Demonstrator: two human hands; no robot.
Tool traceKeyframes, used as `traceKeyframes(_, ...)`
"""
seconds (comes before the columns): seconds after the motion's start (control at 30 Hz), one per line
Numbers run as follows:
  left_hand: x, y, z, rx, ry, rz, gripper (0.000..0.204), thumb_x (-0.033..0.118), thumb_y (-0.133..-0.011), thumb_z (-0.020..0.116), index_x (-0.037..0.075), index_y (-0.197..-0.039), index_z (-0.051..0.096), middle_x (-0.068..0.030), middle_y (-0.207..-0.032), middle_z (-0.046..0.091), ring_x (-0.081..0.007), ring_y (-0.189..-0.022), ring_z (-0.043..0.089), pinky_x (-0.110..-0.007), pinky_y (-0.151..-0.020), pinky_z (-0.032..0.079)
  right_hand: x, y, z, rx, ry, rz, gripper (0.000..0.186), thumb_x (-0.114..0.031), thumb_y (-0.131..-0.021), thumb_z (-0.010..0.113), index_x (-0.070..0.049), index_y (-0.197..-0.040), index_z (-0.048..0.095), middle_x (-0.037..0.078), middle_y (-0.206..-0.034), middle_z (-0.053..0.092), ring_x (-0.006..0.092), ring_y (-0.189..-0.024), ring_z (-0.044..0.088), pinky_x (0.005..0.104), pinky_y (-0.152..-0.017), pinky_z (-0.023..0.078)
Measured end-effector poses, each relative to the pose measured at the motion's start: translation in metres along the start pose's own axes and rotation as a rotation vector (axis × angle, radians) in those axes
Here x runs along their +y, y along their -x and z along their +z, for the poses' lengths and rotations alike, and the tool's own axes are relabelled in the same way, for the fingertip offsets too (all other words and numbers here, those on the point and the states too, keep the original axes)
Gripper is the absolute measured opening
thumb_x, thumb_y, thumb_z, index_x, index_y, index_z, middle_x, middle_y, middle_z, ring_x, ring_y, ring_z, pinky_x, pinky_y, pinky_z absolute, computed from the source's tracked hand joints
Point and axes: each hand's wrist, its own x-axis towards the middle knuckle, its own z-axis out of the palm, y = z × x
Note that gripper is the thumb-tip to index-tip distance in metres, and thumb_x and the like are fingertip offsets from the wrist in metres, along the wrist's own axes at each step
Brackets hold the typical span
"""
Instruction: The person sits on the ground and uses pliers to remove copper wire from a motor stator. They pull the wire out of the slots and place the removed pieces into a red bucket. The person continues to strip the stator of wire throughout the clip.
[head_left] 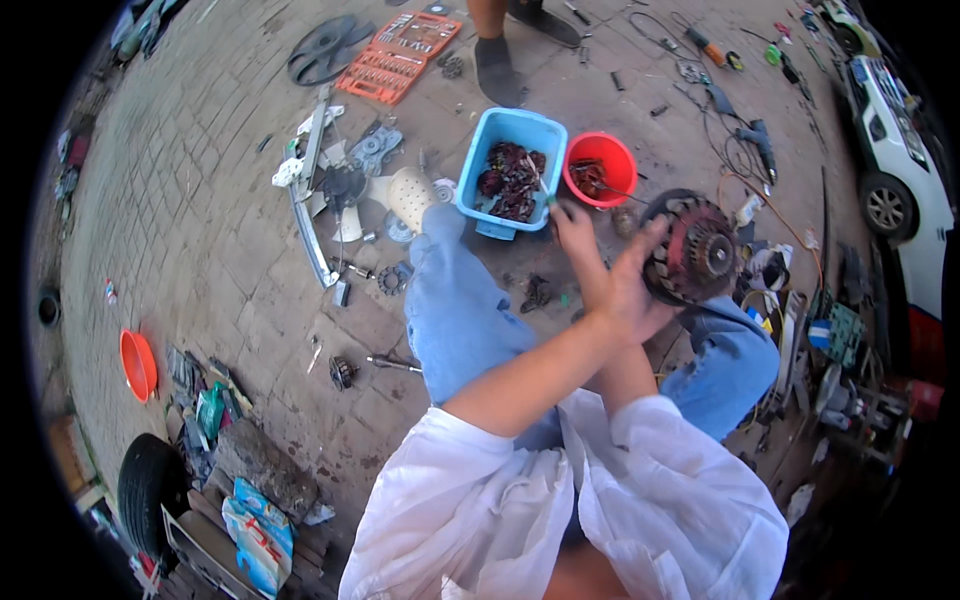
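My left hand [640,285], its arm crossed over the right one, grips a round, grimy, reddish geared mechanical part [697,250] with a dark rim, raised at the right. My right hand [575,230] holds a thin tool with a green handle [552,201], probably a brush, reaching into a blue tub [513,228] of dark, greasy small parts [508,180]. Just right of the tub stands a red bucket [610,145] with rusty-brown contents and a rod leaning in it. Dark small parts [535,293] lie on the pavement below the tub.
An orange socket case [385,80], metal window-regulator pieces [310,210] and an orange bowl [138,365] lie around me. Another person's feet [497,70] stand ahead. Power tools and cables [760,150] lie right, near a white car [905,170]. A tire [145,495] is lower left.
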Motion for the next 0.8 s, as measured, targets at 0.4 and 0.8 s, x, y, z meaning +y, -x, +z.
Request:
traceKeyframes(0.4,0.016,0.006,0.022,-0.156,-0.097,0.047,0.073,0.048,-0.074,0.054,0.008,-0.134,0.041,-0.0174,-0.136,0.044,-0.0386,-0.127,0.040,-0.057,-0.106,0.027,-0.111,0.199,-0.171,0.283,-0.303,0.033,0.022,-0.025,-0.095,0.053,-0.005,-0.101,0.058,-0.003,-0.073,0.053,0.0029,-0.057,0.042,0.0171,-0.049,0.031)
traceKeyframes(0.8,0.018,0.008,0.031,-0.200,-0.184,0.071,0.072,0.047,-0.077,0.050,0.003,-0.133,0.041,-0.0205,-0.133,0.045,-0.0370,-0.124,0.044,-0.054,-0.103,0.034,-0.230,0.211,-0.146,0.487,-0.077,-0.440,0.029,-0.017,-0.081,0.071,-0.001,-0.102,0.060,-0.001,-0.080,0.053,0.0055,-0.073,0.047,0.0188,-0.065,0.038)
